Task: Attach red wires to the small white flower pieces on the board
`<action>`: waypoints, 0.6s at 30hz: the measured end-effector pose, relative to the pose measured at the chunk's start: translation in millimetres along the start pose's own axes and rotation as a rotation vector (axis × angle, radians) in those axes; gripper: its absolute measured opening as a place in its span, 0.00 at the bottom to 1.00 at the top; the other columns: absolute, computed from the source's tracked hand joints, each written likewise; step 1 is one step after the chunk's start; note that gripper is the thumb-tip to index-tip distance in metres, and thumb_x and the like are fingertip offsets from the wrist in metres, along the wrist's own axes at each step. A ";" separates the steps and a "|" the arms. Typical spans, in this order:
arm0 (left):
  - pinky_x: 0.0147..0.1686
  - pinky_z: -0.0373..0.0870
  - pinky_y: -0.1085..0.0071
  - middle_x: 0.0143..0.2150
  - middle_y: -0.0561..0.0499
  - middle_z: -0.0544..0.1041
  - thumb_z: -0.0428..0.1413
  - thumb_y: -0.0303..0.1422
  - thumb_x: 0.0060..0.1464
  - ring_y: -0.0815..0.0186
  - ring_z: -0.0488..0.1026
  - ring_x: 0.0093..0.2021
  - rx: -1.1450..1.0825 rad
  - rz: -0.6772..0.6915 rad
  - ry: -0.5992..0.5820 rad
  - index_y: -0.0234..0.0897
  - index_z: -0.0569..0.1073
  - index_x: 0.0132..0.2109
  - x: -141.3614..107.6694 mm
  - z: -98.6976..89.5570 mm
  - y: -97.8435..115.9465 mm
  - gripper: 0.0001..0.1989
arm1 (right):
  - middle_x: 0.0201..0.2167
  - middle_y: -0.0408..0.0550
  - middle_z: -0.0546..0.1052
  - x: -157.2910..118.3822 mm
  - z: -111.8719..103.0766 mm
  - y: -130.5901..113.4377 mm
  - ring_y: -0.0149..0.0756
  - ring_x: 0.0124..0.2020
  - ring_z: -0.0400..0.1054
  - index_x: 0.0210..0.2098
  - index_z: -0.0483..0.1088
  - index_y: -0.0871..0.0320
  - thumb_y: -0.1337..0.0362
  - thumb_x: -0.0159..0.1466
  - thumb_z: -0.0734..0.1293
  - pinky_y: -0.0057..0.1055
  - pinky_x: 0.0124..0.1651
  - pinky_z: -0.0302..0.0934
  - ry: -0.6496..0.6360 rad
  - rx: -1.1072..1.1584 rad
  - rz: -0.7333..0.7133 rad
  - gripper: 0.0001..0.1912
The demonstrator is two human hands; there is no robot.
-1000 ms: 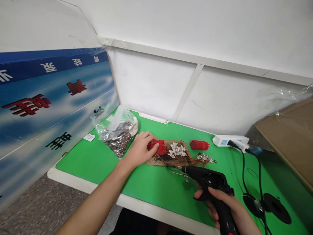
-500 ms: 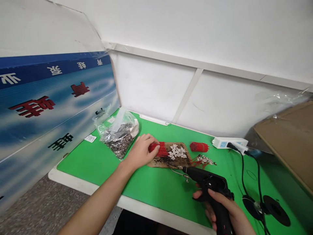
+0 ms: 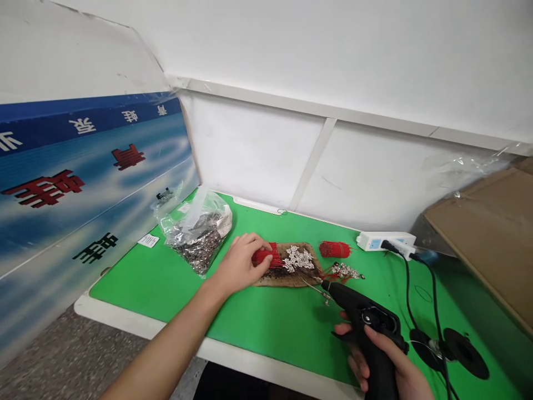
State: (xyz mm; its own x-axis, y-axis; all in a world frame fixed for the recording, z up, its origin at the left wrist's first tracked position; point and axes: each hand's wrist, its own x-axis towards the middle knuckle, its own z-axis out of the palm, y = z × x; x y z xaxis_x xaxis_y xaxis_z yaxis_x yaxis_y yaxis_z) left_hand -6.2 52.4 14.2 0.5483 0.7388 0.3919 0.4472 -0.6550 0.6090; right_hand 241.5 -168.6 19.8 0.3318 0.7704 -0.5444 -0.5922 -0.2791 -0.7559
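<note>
My left hand (image 3: pixel 241 262) rests on a bundle of red cords (image 3: pixel 267 255), with thumb and fingers closed around its left end. The cords lie on a brown, scorched board (image 3: pixel 287 281). At their right side several silver charms (image 3: pixel 298 258) are spread out on the board. Wrapped around a black pistol-grip tool that looks like a soldering gun (image 3: pixel 366 315) is my right hand (image 3: pixel 393 355). The tool's thin tip and a bent metal guide tube point left, over the board's front right part, near the charms. Whether the tip touches anything I cannot tell.
A clear bag of small metal parts (image 3: pixel 200 239) stands left on the green mat (image 3: pixel 258 316). Right of the board lie another red cord bundle (image 3: pixel 334 249) and charms with red cords (image 3: pixel 346 271). A power strip (image 3: pixel 385 241), black cables and a cardboard box (image 3: pixel 487 222) are farther right.
My right hand has moved the soldering gun a little to the right, so its tip is farther from the red cords. My left hand stays on the bundle. The view has shifted slightly.
</note>
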 end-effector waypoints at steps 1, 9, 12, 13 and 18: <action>0.47 0.59 0.61 0.42 0.51 0.73 0.55 0.38 0.64 0.62 0.68 0.45 0.003 0.005 -0.016 0.41 0.75 0.45 -0.1 1.1 1.3 0.08 | 0.20 0.43 0.64 0.9 -1.4 0.0 0.30 0.21 0.57 0.49 0.80 0.63 0.50 0.57 0.77 0.26 0.20 0.59 0.003 0.013 -0.003 0.27; 0.48 0.58 0.61 0.45 0.52 0.73 0.55 0.39 0.64 0.62 0.67 0.46 0.007 0.010 -0.106 0.42 0.75 0.45 2.7 5.9 6.2 0.08 | 0.26 0.49 0.72 13.3 -15.8 14.1 0.28 0.20 0.58 0.49 0.81 0.65 0.46 0.60 0.75 0.26 0.19 0.58 -0.067 -0.092 0.063 0.29; 0.47 0.57 0.61 0.45 0.52 0.73 0.55 0.38 0.64 0.62 0.67 0.46 0.011 0.002 -0.098 0.42 0.75 0.45 2.1 5.4 4.7 0.08 | 0.27 0.49 0.73 15.2 -12.6 15.6 0.28 0.20 0.59 0.50 0.81 0.64 0.47 0.60 0.75 0.26 0.20 0.59 -0.075 -0.058 0.036 0.28; 0.47 0.57 0.61 0.45 0.52 0.73 0.55 0.38 0.64 0.62 0.67 0.46 0.011 -0.003 -0.095 0.42 0.75 0.45 1.9 5.2 4.1 0.07 | 0.24 0.48 0.71 15.9 -11.7 15.0 0.28 0.19 0.58 0.49 0.81 0.65 0.46 0.60 0.75 0.26 0.19 0.58 -0.082 -0.065 0.037 0.29; 0.47 0.57 0.61 0.44 0.52 0.73 0.54 0.37 0.64 0.62 0.67 0.45 0.004 -0.015 -0.087 0.42 0.75 0.45 1.7 4.7 3.7 0.08 | 0.18 0.44 0.64 20.9 -14.3 11.8 0.29 0.19 0.58 0.44 0.82 0.67 0.43 0.57 0.76 0.26 0.19 0.59 -0.091 -0.123 0.037 0.32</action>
State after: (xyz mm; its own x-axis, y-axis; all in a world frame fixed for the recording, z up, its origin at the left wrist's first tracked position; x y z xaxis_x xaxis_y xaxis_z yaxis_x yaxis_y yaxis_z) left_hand -0.3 50.4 13.8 0.6009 0.7319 0.3213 0.4587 -0.6449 0.6113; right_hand 251.9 -164.0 -5.6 0.2402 0.8055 -0.5417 -0.5067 -0.3720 -0.7777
